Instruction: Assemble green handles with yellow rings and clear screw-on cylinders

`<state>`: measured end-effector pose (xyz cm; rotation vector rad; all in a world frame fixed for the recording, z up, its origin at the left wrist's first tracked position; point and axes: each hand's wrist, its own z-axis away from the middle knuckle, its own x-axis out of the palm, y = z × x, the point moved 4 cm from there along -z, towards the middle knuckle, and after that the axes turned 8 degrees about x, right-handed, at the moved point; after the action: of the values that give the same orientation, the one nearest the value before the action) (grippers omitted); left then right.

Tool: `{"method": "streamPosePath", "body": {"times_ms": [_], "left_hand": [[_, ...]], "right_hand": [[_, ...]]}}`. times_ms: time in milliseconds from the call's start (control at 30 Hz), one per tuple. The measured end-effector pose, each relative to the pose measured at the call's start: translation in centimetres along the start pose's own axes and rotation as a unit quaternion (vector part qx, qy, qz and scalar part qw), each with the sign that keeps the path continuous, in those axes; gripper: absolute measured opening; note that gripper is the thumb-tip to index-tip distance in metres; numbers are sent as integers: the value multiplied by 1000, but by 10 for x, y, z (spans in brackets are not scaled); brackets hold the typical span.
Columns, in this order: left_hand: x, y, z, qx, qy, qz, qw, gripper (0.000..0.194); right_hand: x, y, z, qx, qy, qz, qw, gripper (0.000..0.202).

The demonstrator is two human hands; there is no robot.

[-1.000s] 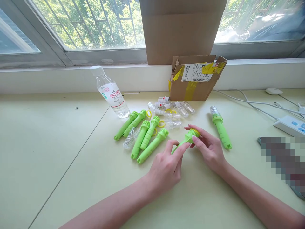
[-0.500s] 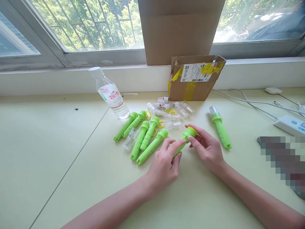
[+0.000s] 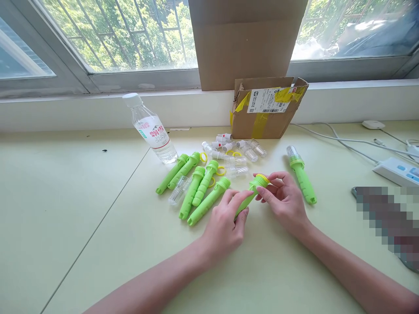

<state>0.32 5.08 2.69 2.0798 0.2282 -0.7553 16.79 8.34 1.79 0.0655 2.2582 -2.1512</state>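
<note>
My left hand [image 3: 225, 220] is wrapped round the body of a green tube [image 3: 248, 201], which points up and to the right. At its threaded top sits a yellow ring [image 3: 262, 178], slightly tilted, with the fingers of my right hand [image 3: 284, 200] closed on the ring and the tube's neck. Several other green tubes [image 3: 209, 203] lie to the left of my hands. Behind them are clear plastic caps [image 3: 249, 152], white-ended pieces [image 3: 224, 137] and loose yellow rings [image 3: 221, 171]. One green tube with a clear cap [image 3: 304, 181] lies on the right.
A water bottle [image 3: 152, 131] stands at the back left. An open cardboard box [image 3: 266, 117] is against the wall under the window. On the right are cables, a white power strip [image 3: 396, 170] and a dark, pixelated object [image 3: 386, 222]. The pale table [image 3: 98, 261] has a seam.
The yellow ring now looks a little more tilted on the tube's top, and the fingers of my right hand have shifted slightly round it. The view has moved very little.
</note>
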Motion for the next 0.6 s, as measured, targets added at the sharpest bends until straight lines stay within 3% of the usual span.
{"method": "streamPosePath", "body": {"times_ms": [600], "left_hand": [[-8,-1,-6,-35,13,89,995,31]], "right_hand": [[0,6,-6,18,-23,-49,998,43]]}}
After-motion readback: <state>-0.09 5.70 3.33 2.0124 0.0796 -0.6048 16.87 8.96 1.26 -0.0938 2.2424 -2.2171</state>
